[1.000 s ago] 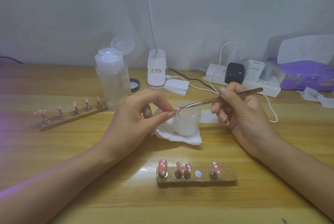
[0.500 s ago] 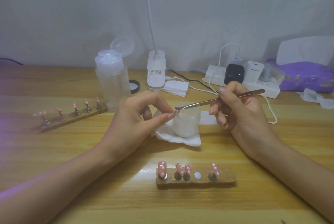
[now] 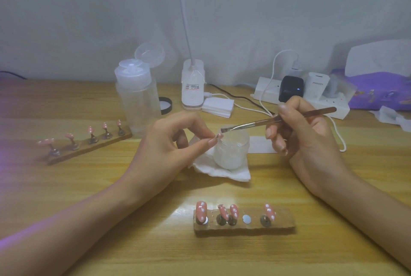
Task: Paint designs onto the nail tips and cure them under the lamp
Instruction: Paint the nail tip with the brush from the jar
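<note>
My left hand [image 3: 169, 142] pinches a small pink nail tip [image 3: 219, 136] between thumb and forefinger. My right hand [image 3: 300, 137] grips a thin brush [image 3: 266, 121], its flat tip just above the nail tip. Behind them a frosted jar [image 3: 231, 155] stands on a white wipe [image 3: 222, 172]. A wooden holder [image 3: 244, 223] near me carries several pink nail tips with white dots and one bare magnet spot. A second holder [image 3: 89, 146] at the left carries several pink tips. The white lamp base [image 3: 192, 88] stands at the back, its neck rising out of view.
A clear pump bottle [image 3: 138, 95] with its lid flipped up stands left of the lamp, a black cap [image 3: 165, 104] beside it. A stack of white pads [image 3: 219, 104], a power strip [image 3: 311, 97] with plugs and cables, and a purple tissue pack [image 3: 382, 91] line the back.
The brush tip has shifted slightly over the nail tip held in my left hand; both hands stay in about the same place.
</note>
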The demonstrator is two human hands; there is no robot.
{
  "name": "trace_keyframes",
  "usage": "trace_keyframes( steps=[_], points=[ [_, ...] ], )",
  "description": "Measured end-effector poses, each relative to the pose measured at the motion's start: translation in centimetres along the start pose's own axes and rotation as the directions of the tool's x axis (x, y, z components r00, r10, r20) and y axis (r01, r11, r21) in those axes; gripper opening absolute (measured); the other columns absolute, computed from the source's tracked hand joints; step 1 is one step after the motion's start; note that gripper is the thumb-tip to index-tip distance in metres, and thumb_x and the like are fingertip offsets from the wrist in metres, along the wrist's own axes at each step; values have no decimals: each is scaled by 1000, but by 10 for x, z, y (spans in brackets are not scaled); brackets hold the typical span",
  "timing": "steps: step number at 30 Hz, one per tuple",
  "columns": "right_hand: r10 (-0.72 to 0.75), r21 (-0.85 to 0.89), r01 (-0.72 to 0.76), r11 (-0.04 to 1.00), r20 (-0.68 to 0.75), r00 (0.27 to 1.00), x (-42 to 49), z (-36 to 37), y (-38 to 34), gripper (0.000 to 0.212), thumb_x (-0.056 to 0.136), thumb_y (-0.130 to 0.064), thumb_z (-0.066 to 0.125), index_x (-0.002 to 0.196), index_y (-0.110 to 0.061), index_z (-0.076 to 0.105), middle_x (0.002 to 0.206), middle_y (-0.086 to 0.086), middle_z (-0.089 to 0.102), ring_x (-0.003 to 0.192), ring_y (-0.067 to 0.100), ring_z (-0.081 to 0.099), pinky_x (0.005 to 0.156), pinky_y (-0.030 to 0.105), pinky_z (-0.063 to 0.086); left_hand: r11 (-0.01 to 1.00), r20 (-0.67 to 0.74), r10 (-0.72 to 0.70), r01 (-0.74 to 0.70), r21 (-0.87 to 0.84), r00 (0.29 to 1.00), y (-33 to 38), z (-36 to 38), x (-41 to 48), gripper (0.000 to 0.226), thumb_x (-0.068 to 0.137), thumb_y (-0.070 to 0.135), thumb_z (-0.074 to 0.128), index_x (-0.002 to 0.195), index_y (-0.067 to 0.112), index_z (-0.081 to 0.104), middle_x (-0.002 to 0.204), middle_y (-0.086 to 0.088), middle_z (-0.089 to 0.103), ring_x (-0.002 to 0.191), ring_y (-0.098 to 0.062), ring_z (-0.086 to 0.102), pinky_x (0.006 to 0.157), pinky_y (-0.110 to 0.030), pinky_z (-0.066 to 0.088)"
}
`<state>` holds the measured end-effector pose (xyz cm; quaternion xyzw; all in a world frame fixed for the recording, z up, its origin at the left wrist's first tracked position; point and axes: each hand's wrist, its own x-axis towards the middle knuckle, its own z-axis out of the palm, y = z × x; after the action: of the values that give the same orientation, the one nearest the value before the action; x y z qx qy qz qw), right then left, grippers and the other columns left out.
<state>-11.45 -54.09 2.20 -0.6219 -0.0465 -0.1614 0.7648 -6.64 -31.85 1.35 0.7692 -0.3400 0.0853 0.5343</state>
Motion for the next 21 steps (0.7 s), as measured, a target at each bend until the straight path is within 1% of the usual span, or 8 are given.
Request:
trace_keyframes(
  steps=[3,5,6,8,11,15,18,21],
  points=[
    [8,-38,-8,999,-3,1000,-1,2,0,28,90,-28,64,67,-24,50,58,6,62,44,12,49,45,18,40,1000,7,-16,16,-1,1000,1,0,0,14,85,11,76,75,15,67,53,29,54,41,-2,40,49,-5,32],
    [13,-41,-14,999,-33,999,-2,1,0,23,86,-30,62,69,-22,48,57,5,62,44,11,48,45,17,39,999,17,-33,33,-12,999,2,0,0,14,86,11,75,75,14,67,52,28,53,41,-1,40,48,-6,32],
    [5,-32,-6,999,-39,999,-2,0,0,25,87,-29,63,71,-20,47,57,5,62,45,11,48,45,17,39,999,20,-37,37,-15,999,2,1,0,14,86,11,75,75,14,66,52,28,54,40,-1,40,48,-6,32],
    [-16,-12,15,1000,-29,999,-2,-2,-1,27,92,-27,64,71,-21,48,58,4,62,46,11,48,45,17,39,999,22,-45,45,-23,999,3,1,0,14,85,14,75,75,15,66,54,25,56,41,-2,41,47,-6,32],
    [-6,-46,7,999,8,1000,-1,-1,1,28,92,-28,62,66,-27,52,60,5,63,47,12,51,46,19,42,997,23,-69,70,-40,997,3,0,0,13,84,17,76,75,17,66,55,24,58,41,-1,43,47,-5,32],
    [18,-19,-18,1000,-22,1000,-2,0,1,24,85,-32,65,69,-22,50,59,6,63,48,11,51,46,18,42,995,28,-87,88,-44,996,2,0,0,13,82,17,78,74,16,67,56,22,59,41,-1,44,47,-6,33],
    [-14,14,14,1000,4,1000,-1,-1,0,25,88,-32,65,70,-23,51,61,6,63,48,12,51,47,19,43,994,31,-92,93,-52,995,1,-1,1,13,80,20,78,74,18,67,55,23,59,41,0,45,47,-6,33],
    [6,-21,-6,1000,29,1000,-1,1,2,27,89,-32,66,68,-24,52,62,7,64,49,13,53,48,20,44,993,27,-94,96,-67,995,1,-1,0,14,78,27,78,73,20,67,55,22,59,41,-1,45,47,-6,34]
  ],
)
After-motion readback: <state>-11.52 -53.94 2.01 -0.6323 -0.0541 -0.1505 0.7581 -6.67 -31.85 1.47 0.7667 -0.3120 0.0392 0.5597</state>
